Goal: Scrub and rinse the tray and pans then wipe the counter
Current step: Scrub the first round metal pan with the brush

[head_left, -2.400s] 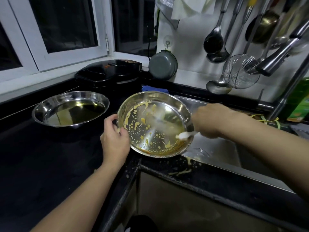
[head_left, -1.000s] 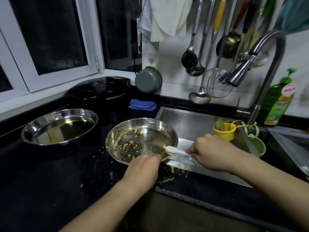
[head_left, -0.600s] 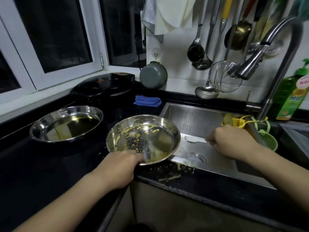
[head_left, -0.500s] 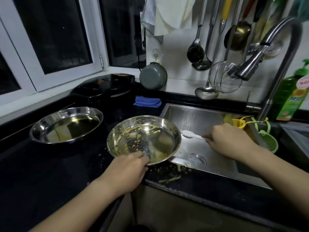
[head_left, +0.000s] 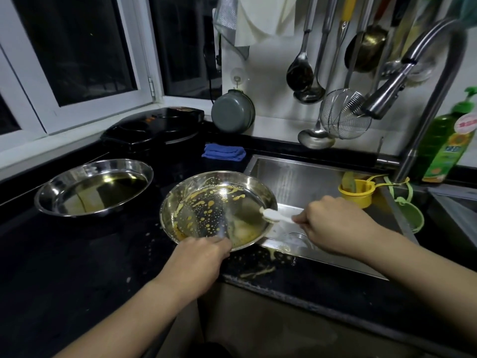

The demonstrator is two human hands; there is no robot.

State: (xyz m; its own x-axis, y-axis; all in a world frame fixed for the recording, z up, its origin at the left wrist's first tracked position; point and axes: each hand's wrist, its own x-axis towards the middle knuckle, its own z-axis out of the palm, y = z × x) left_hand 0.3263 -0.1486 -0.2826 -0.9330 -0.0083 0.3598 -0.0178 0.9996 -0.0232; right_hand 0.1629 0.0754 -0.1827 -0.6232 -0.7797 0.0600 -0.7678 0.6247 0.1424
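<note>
We see a black stone counter (head_left: 64, 254) filling the lower left of the frame, with yellow splatter near its front edge at centre. A rectangular stainless steel sink (head_left: 304, 177) sits right of centre. Above it, at upper right, a curved metal faucet (head_left: 387, 96) hangs with its spray head pointing down-left.

Centre frame, a round stainless steel pan smeared with yellow batter (head_left: 219, 208) is tilted, its right rim hanging over the sink's left edge. At left, well apart from it, a second round steel pan holding dark liquid (head_left: 93, 187) rests flat on the counter. Behind that, a black electric griddle (head_left: 152, 127) sits under the window.

Our left hand (head_left: 198, 262) grips the near rim of the smeared pan, fingers curled over the edge. Our right hand (head_left: 335, 226), over the sink, is closed round the handle of a white brush (head_left: 273, 215), its head touching the pan's right inner rim.

Smaller things: green dish soap bottle (head_left: 444, 146) at far right, grey pot lid (head_left: 232, 112) on the wall, yellow plastic cup (head_left: 357, 193) in the sink's right side, folded blue cloth (head_left: 223, 152) on the counter behind the smeared pan.
</note>
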